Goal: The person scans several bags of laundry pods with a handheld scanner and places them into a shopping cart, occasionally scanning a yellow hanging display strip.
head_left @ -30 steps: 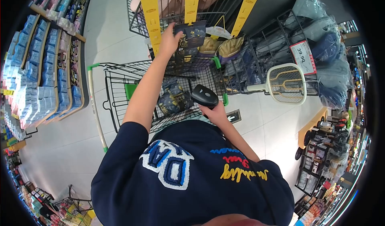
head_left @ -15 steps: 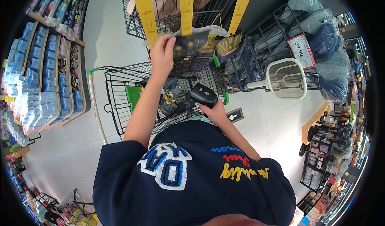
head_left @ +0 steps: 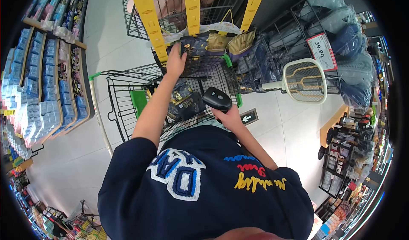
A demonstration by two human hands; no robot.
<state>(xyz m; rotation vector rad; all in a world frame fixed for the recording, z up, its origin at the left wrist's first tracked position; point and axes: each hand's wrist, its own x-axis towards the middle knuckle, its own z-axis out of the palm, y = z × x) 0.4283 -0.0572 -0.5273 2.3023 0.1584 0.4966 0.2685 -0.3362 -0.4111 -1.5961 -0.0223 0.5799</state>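
My left hand [head_left: 174, 63] reaches forward to the display at the front of the cart, its thumb and fingers closed at the left edge of a dark package with gold print [head_left: 195, 45]. The fingertips are partly hidden, and the package stands in a row beside gold-and-purple bags [head_left: 218, 42]. My right hand [head_left: 229, 117] grips a black handheld barcode scanner [head_left: 216, 98] over the shopping cart [head_left: 221, 80]. More dark packages with gold print [head_left: 183, 101] lie in the cart below.
Yellow display strips [head_left: 191, 10] rise ahead. On the right are a wire rack of plastic-wrapped goods [head_left: 294, 37], a price sign [head_left: 321, 52] and a white mosquito swatter [head_left: 304, 82]. Shelves of blue packs [head_left: 42, 78] stand at left; grey tiled floor [head_left: 272, 125] lies around the cart.
My left hand has lowered and moved the dark package away from me, into the row left of the gold bags. The right hand and scanner stay almost still.
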